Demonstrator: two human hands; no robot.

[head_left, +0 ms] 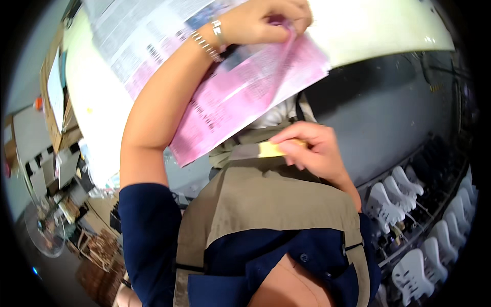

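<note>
My left hand (279, 20) is at the top, its fingers curled closed on a fold of a pink and grey printed newspaper (225, 94). The sheets lie partly over the pale tabletop, and their pink edge hangs toward me. In front of my apron (276, 197), my right hand (319, 153) grips a flat tool with a yellow handle (271, 149). Its flat grey-brown end (245, 152) points left, just below the newspaper's lower edge. I cannot tell whether that end is a blade or bristles.
The pale table (378, 30) has a curved edge. At right, racks hold several light grey guitar bodies (411, 273) above a grey floor (378, 117). Cardboard (53, 92), a round transparent fan-like thing (43, 230) and a wood pile (99, 250) are at left.
</note>
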